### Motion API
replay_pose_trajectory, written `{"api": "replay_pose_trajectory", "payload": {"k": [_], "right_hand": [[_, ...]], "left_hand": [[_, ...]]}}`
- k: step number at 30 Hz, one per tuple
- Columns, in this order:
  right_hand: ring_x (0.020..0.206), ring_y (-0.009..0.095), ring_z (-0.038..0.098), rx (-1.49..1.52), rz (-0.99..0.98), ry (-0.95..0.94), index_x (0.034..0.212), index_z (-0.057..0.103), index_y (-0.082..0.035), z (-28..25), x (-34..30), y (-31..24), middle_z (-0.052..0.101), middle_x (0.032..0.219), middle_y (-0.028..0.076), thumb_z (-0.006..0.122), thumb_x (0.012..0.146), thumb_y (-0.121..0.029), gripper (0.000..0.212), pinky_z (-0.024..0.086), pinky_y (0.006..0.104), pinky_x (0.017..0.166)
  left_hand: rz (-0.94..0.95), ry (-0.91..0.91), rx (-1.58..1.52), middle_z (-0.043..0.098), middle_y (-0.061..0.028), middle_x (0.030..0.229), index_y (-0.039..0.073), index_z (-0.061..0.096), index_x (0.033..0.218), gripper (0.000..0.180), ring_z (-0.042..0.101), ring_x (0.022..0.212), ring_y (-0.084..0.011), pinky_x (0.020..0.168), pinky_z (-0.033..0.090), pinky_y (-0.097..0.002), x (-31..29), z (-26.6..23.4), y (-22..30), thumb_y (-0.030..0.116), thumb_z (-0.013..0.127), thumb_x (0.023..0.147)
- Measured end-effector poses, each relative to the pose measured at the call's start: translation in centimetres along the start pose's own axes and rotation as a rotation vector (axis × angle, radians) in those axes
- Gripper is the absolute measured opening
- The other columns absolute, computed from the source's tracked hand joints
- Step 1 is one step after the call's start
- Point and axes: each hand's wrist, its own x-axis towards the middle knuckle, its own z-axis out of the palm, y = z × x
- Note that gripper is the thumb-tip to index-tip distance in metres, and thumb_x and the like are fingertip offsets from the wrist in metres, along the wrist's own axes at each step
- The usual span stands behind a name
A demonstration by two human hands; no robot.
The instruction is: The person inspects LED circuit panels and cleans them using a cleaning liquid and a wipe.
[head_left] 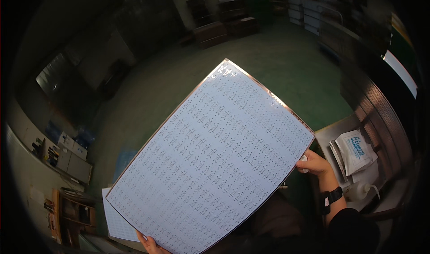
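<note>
A large white circuit board panel [210,160], with rows of small dark marks and a thin copper-coloured edge, is held up at a slant in front of me. My right hand [316,163] grips its right edge, the thumb at the front and something small and white at the fingers. At the lower left edge my left hand [150,244] holds the panel too; only some of its fingers show, the rest is hidden behind it. Beside that hand, partly covered by the held panel, lies another white panel [118,222] with similar marks.
On a light surface at the right are a white packet with blue print [356,151] and a white squeeze bottle [360,192] with a bent spout. A grey box [74,164] stands at the left, above a wooden rack [76,213]. Stacked boxes [210,34] stand far back on the green floor.
</note>
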Motion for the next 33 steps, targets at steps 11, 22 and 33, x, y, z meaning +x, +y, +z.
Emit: {"api": "replay_pose_trajectory", "payload": {"k": [11, 22, 33], "right_hand": [[0.107, 0.014, 0.05, -0.087, -0.009, -0.096, 0.13, 0.044, 0.001, 0.3, -0.4, -1.4, 0.053, 0.121, 0.007, 0.068, 0.083, -0.023, 0.058, 0.041, 0.0276, 0.091], [0.119, 0.018, 0.044, -0.167, -0.021, -0.11, 0.129, 0.044, 0.002, 1.2, -0.8, -3.2, 0.05, 0.128, 0.011, 0.065, 0.085, -0.022, 0.054, 0.035, 0.0323, 0.1], [0.11, 0.015, 0.049, -0.199, -0.244, -0.1, 0.129, 0.044, 0.001, 0.5, 0.2, -1.3, 0.053, 0.122, 0.008, 0.067, 0.084, -0.024, 0.056, 0.042, 0.0289, 0.091]], "left_hand": [[-0.041, 0.057, 0.107, 0.031, -0.0176, 0.143, -0.002, 0.027, 0.14, 0.06, 0.033, 0.129, -0.0297, 0.109, 0.023, -0.04, -1.2, 1.2, 2.0, 0.027, 0.047, 0.092], [-0.094, 0.127, 0.209, 0.027, -0.0179, 0.146, -0.002, 0.024, 0.141, 0.061, 0.03, 0.131, -0.0311, 0.109, 0.021, -0.0409, -2.8, 4.0, 3.1, 0.025, 0.047, 0.092], [-0.176, 0.09, 0.248, 0.024, -0.0181, 0.147, -0.003, 0.021, 0.142, 0.062, 0.027, 0.132, -0.0313, 0.11, 0.02, -0.0412, -3.6, 5.7, 3.1, 0.025, 0.046, 0.092]]}}
